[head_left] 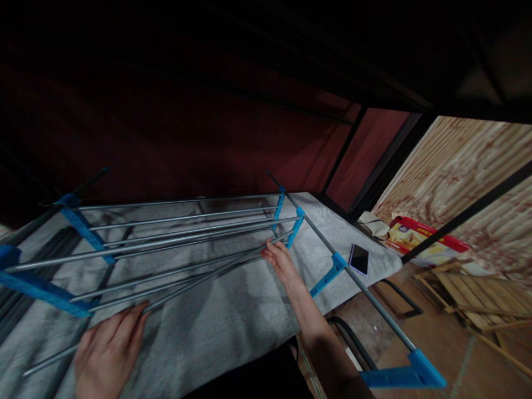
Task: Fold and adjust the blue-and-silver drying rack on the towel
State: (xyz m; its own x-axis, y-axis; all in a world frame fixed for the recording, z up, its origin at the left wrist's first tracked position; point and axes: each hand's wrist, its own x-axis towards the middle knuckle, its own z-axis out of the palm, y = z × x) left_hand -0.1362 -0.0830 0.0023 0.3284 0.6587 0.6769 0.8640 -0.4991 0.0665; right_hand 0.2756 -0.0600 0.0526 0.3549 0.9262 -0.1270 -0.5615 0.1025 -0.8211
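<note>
A half-built rack of thin grey metal rods [199,231] and blue plastic brackets [86,228] lies across a grey cloth. My left hand [110,349] is wrapped over a loose metal rod [199,283], whose near end sticks out at the lower left. The rod slants up toward the right, crossing other rods. At its far part my right hand [279,259] has its fingers closed around it, beside the right-hand bracket [295,228]. Another blue bracket [328,281] sits on the long side pole [366,293], to the right of my right forearm.
The grey cloth [233,316] covers the table. A phone [359,259] lies near its right edge. More dark tubes [41,266] lie at the left. Beyond the table are a red and yellow box [424,238] and a wooden slatted piece [477,293]. The side pole overhangs the table's front edge.
</note>
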